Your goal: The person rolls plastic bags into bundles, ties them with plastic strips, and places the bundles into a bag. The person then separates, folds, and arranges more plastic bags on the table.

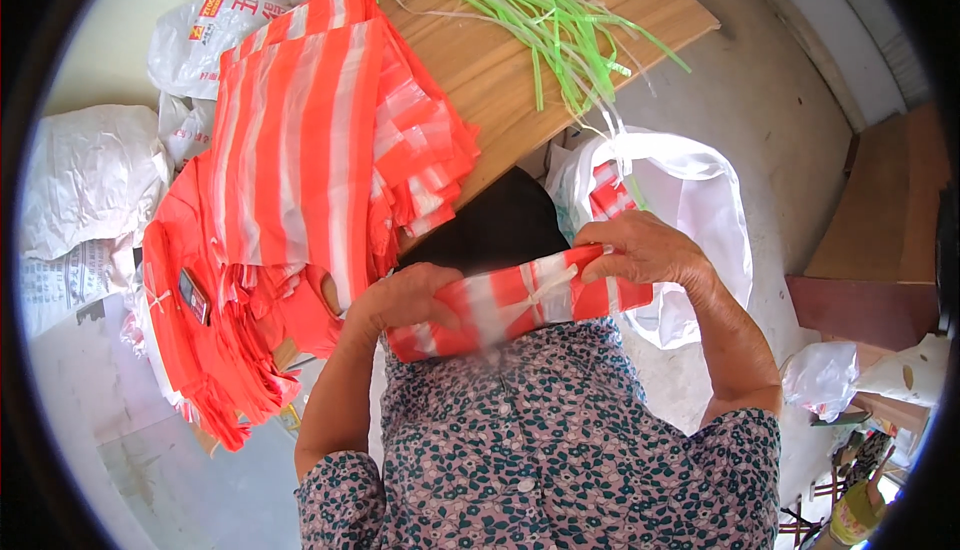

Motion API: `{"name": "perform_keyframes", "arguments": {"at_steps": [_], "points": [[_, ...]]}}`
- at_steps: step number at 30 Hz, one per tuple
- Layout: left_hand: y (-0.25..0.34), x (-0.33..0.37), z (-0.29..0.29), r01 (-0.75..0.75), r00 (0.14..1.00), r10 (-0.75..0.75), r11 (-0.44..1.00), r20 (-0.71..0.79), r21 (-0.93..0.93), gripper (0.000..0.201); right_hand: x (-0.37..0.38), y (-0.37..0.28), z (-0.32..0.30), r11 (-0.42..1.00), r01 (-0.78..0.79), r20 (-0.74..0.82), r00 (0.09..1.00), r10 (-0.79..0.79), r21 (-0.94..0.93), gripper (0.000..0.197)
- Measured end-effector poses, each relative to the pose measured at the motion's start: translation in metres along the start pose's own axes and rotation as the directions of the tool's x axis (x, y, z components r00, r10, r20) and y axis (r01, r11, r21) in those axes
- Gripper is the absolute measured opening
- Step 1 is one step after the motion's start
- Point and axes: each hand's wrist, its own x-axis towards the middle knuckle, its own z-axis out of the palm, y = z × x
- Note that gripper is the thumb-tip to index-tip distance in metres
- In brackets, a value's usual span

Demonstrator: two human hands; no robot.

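A folded bundle of red-and-white striped plastic bags (500,300) is held in front of my body, slightly higher at its right end. My left hand (415,300) is closed round the bundle's left part, blurred a little. At the other end my right hand (640,248) grips the upper edge, thumb in front and fingers behind. A pale strip (535,285) crosses the bundle near its middle. To the left, a thick stack of similar striped bags (295,140) lies on the wooden table and hangs over its edge.
Green and clear plastic strips (545,20) lie loose on the wooden table (460,50). A white sack (735,235) stands open on the right, with a striped bundle inside. A phone (193,297) rests on red bags at left. A brown cardboard box (880,240) sits far right.
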Motion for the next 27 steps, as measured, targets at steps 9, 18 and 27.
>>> {"name": "perform_keyframes", "arguments": {"at_steps": [9, 18, 27], "points": [[0.006, -0.003, -0.006, 0.069, 0.997, -0.072, 0.993, -0.027, -0.092, 0.053, 0.013, 0.048, 0.002, 0.944, -0.164, 0.086, 0.986, 0.145, 0.288, 0.031], [-0.006, -0.017, 0.015, -0.004, 0.971, -0.088, 0.923, -0.221, -0.386, 0.060, -0.022, 0.058, 0.062, 0.142, 0.337, -0.366, 0.854, 0.369, 0.931, 0.103], [0.008, -0.012, 0.018, 0.011, 0.963, -0.136, 0.883, -0.233, -0.469, 0.052, -0.026, 0.033, 0.085, -0.051, 0.611, -0.487, 0.675, 0.554, 0.790, 0.094]]}}
